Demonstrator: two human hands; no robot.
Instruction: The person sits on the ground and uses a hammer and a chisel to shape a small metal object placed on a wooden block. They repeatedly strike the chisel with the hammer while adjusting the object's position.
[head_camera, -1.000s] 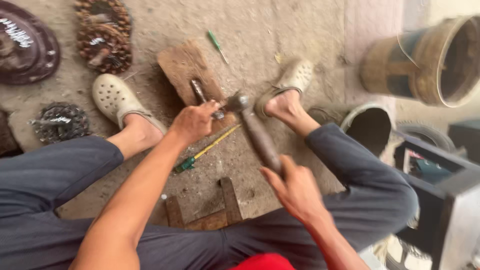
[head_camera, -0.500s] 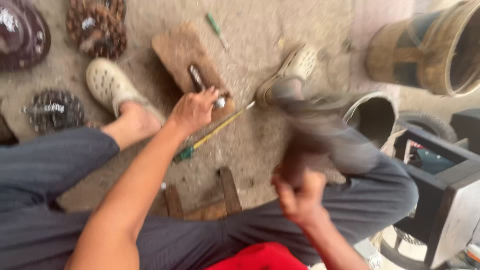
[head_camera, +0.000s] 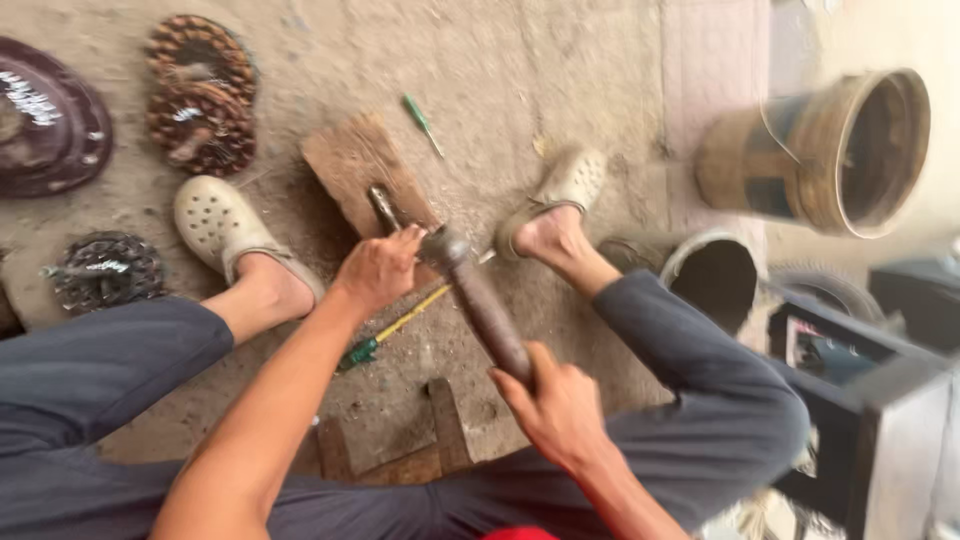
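Seated low on a dusty concrete floor (head_camera: 560, 80), knees apart, feet in pale perforated clogs (head_camera: 215, 225) at either side of a rough wooden block (head_camera: 355, 170). Open floor beyond the block toward the top edge; crowded at the right by buckets and a dark box-like frame (head_camera: 880, 400), at the left by metal parts.

Left hand (head_camera: 378, 270) curled shut around a short dark metal rod (head_camera: 383, 208), pinning it on the block's near edge. Right hand (head_camera: 560, 405) clenched on the lower end of a hammer handle (head_camera: 490, 310), brown and worn; hammer head (head_camera: 446, 245) down at the block just beside the left hand's knuckles, touching or not impossible to tell.

Under the handle, flat on the floor, a long screwdriver with a yellow shaft and green grip (head_camera: 385, 335). Another small green screwdriver (head_camera: 422, 122) past the block's far corner.

Rusty tan bucket (head_camera: 810, 160) tipped on its side, mouth rightward, inside dark. Second pale-rimmed bucket (head_camera: 715, 275) by the right calf, contents not visible.

Upper left: round copper-wound coils (head_camera: 200, 95), a dark domed cover (head_camera: 45, 120), a toothed grey part (head_camera: 105, 270).
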